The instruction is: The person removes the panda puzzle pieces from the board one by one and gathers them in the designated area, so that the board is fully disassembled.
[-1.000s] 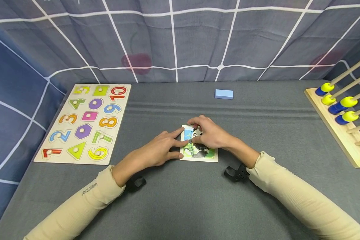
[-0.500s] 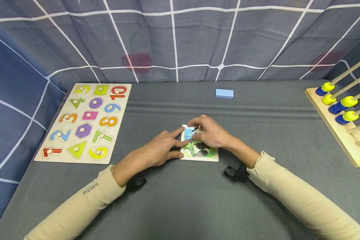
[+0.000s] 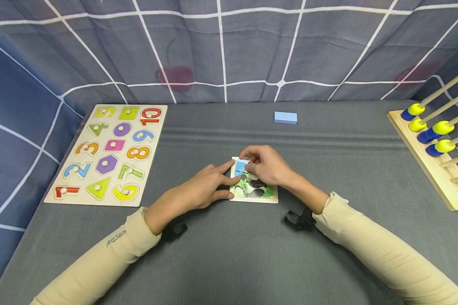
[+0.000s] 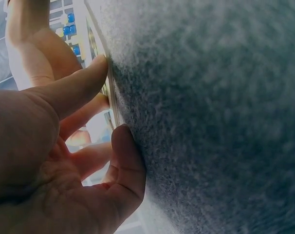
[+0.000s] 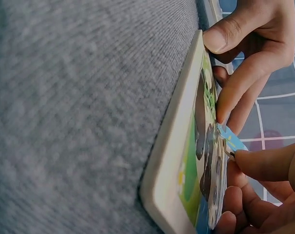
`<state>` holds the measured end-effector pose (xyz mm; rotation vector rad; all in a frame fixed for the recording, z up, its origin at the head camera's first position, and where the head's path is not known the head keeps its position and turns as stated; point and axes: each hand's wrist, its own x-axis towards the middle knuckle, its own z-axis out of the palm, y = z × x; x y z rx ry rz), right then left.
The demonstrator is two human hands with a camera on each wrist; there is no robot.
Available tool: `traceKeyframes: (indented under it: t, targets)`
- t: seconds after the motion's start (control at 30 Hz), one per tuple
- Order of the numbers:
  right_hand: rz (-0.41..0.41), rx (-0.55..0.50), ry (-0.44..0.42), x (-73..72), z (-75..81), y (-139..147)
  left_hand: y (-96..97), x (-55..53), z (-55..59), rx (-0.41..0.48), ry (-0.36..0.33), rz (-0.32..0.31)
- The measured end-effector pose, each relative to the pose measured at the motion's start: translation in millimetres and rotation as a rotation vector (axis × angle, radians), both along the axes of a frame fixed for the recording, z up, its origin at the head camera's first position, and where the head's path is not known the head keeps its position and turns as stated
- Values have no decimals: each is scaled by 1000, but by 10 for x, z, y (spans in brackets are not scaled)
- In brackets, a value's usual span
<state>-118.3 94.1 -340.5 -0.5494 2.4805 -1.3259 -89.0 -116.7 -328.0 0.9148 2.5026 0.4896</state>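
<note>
A small wooden panda jigsaw puzzle (image 3: 257,192) in a pale frame lies flat on the grey cloth, between both hands. My left hand (image 3: 204,187) holds it steady, with outstretched fingers on its left side and the thumb by the lower left corner. At the puzzle's upper part, my right hand (image 3: 269,165) pinches a blue puzzle piece (image 5: 232,140) between thumb and fingers. The right wrist view shows this piece tilted up from the board. My right fingers hide the panda's head area in the head view. The left wrist view shows the board's edge (image 4: 112,92) against the left fingertips.
A wooden number and shape peg puzzle (image 3: 108,154) lies on the left. Toward the back is a light blue block (image 3: 285,117). A bead abacus with a wooden base (image 3: 439,169) stands on the right. A dark gridded curtain (image 3: 198,51) rises behind the table.
My right thumb has drawn back toward the puzzle's upper edge, and the blue piece has tilted up in its pinch. My left hand has stayed in place.
</note>
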Motion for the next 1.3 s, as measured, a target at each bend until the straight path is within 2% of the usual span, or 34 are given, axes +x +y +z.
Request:
traceKeyframes:
  t: [0.3, 0.67, 1.0, 1.3]
  targets:
    - [-29, 29, 16, 2, 11, -13, 5, -4, 8, -22, -12, 0]
    - [-39, -38, -66, 2, 9, 16, -8, -9, -2, -10, -21, 9]
    - [-76, -98, -110, 24, 100, 190, -6, -14, -16, -3, -22, 12]
    - [-108, -120, -93, 67, 99, 373, -5, -4, 1, -9, -33, 19]
